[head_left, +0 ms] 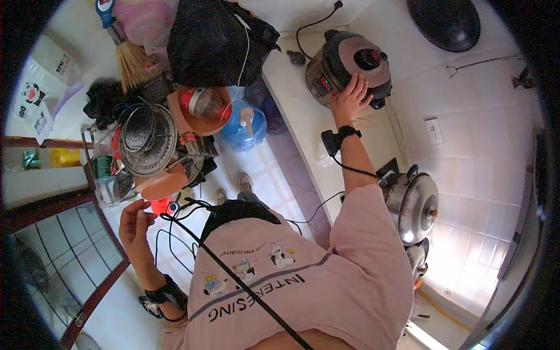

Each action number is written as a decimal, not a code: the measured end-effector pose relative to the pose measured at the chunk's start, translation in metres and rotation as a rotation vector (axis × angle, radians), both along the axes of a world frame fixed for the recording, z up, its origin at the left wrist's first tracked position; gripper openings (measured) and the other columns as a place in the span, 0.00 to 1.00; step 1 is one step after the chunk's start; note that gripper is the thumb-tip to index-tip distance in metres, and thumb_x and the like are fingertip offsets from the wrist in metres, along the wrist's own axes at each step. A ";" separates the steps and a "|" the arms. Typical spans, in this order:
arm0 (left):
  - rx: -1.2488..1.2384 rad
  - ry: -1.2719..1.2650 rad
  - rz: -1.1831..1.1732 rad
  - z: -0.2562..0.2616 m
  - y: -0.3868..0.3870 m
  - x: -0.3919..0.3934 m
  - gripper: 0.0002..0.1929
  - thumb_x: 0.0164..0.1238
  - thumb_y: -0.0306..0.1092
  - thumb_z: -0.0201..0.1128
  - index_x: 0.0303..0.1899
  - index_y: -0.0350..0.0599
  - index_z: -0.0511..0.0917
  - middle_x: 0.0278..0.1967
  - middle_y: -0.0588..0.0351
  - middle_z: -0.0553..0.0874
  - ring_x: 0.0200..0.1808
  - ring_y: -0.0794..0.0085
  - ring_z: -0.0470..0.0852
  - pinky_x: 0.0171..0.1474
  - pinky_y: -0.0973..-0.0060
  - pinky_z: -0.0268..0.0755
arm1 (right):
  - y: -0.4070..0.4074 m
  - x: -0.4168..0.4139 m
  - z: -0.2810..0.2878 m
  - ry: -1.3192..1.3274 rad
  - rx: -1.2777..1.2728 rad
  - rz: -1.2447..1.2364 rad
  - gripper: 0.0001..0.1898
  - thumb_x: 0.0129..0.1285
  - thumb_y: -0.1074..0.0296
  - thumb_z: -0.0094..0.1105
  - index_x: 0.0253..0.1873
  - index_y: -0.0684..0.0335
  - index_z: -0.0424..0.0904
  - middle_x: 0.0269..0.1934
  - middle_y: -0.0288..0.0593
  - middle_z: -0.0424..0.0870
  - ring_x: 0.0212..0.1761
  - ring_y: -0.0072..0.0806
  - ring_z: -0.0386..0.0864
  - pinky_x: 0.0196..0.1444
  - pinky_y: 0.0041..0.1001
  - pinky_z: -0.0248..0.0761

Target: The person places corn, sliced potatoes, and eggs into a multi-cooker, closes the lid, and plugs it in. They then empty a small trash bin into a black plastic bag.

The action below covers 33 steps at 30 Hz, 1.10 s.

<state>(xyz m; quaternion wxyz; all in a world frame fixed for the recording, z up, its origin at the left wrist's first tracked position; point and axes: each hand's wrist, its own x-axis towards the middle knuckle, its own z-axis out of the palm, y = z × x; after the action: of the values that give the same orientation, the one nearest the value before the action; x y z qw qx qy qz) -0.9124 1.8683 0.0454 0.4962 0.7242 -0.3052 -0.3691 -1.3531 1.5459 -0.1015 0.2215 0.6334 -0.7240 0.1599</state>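
My right hand (350,98) reaches to an electric pressure cooker (356,65) on the light counter, its fingers spread against the front and lid edge beside a lit red and green display. It holds nothing. My left hand (135,223) is raised at the left, fingers loosely bent, with nothing seen in it. Close to its fingertips are a red object (161,205) and the loop of a black cable (227,267) that crosses my shirt. Both wrists wear black straps, the right one with a small device and a wire.
Metal pots with lids (418,210) stand on the counter at the right. On the left a rack holds a steamer plate (148,140), bottles and an orange-brown basin (201,113). A blue water jug (245,127), a black bag (214,43) and looped cables lie around my feet.
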 end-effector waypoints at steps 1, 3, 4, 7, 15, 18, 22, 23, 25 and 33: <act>-0.001 -0.016 -0.010 0.000 -0.001 -0.001 0.10 0.66 0.32 0.53 0.45 0.39 0.75 0.39 0.58 0.81 0.33 0.81 0.77 0.39 0.82 0.68 | 0.000 0.000 0.000 0.020 0.006 0.004 0.50 0.39 0.55 0.68 0.69 0.55 0.47 0.68 0.38 0.51 0.71 0.38 0.46 0.66 0.55 0.33; 0.011 -0.030 -0.026 0.002 -0.004 -0.003 0.10 0.67 0.32 0.53 0.45 0.39 0.75 0.39 0.58 0.81 0.33 0.81 0.76 0.40 0.82 0.68 | 0.001 0.003 0.002 0.008 -0.006 0.007 0.51 0.37 0.57 0.68 0.68 0.55 0.48 0.68 0.39 0.51 0.70 0.38 0.47 0.65 0.55 0.35; 0.025 -0.042 -0.026 0.004 -0.007 -0.004 0.10 0.67 0.32 0.53 0.45 0.39 0.75 0.38 0.58 0.81 0.34 0.81 0.76 0.40 0.82 0.67 | 0.001 0.004 0.003 -0.003 -0.026 0.012 0.51 0.35 0.59 0.69 0.68 0.56 0.48 0.67 0.40 0.52 0.70 0.39 0.47 0.65 0.55 0.37; 0.068 -0.059 -0.022 0.008 -0.011 -0.007 0.10 0.67 0.32 0.53 0.45 0.39 0.75 0.39 0.58 0.81 0.33 0.80 0.76 0.41 0.81 0.67 | -0.005 0.002 -0.002 0.008 -0.069 0.019 0.52 0.34 0.58 0.69 0.68 0.56 0.48 0.67 0.39 0.52 0.70 0.39 0.48 0.65 0.55 0.36; 0.039 0.009 -0.025 0.005 -0.016 -0.009 0.10 0.67 0.33 0.53 0.45 0.39 0.75 0.40 0.57 0.81 0.34 0.80 0.77 0.40 0.82 0.68 | 0.007 -0.017 0.012 -0.142 -0.017 0.121 0.53 0.38 0.53 0.71 0.69 0.55 0.45 0.69 0.40 0.48 0.71 0.39 0.43 0.62 0.61 0.32; 0.030 0.021 -0.053 0.002 -0.017 -0.005 0.10 0.67 0.33 0.53 0.45 0.39 0.75 0.41 0.57 0.81 0.33 0.80 0.77 0.40 0.82 0.68 | 0.023 -0.030 0.031 -0.204 -0.229 0.167 0.53 0.40 0.46 0.68 0.69 0.56 0.46 0.69 0.42 0.48 0.72 0.40 0.44 0.64 0.60 0.30; 0.025 0.019 -0.097 0.005 -0.029 -0.013 0.10 0.66 0.32 0.53 0.45 0.38 0.75 0.40 0.56 0.81 0.33 0.80 0.77 0.40 0.82 0.69 | 0.036 -0.039 0.032 -0.210 -0.179 0.115 0.52 0.43 0.47 0.66 0.69 0.56 0.44 0.70 0.41 0.45 0.72 0.40 0.42 0.64 0.60 0.30; 0.021 0.018 -0.101 0.006 -0.031 -0.015 0.10 0.66 0.32 0.53 0.45 0.38 0.75 0.40 0.56 0.81 0.33 0.80 0.77 0.40 0.82 0.69 | 0.036 -0.035 0.029 -0.156 -0.107 0.125 0.52 0.43 0.48 0.67 0.70 0.56 0.44 0.71 0.40 0.45 0.73 0.38 0.41 0.64 0.60 0.30; 0.022 0.014 -0.153 0.008 -0.037 -0.020 0.10 0.66 0.31 0.53 0.45 0.37 0.75 0.40 0.56 0.81 0.33 0.81 0.77 0.39 0.82 0.69 | 0.035 -0.027 0.027 -0.102 -0.037 0.133 0.51 0.43 0.48 0.67 0.70 0.56 0.44 0.71 0.39 0.44 0.73 0.37 0.40 0.64 0.60 0.29; -0.010 -0.013 -0.197 0.009 -0.038 -0.021 0.10 0.66 0.32 0.53 0.45 0.39 0.75 0.40 0.56 0.81 0.33 0.79 0.77 0.38 0.82 0.69 | 0.002 -0.013 -0.002 -0.078 -0.056 0.113 0.55 0.35 0.58 0.74 0.69 0.53 0.46 0.70 0.36 0.47 0.73 0.34 0.42 0.65 0.57 0.31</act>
<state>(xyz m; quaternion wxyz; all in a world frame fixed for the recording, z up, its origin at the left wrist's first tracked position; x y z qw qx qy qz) -0.9337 1.8304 0.0544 0.4591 0.6905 -0.3801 -0.4098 -1.3657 1.5477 -0.1037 0.2013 0.6602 -0.6904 0.2168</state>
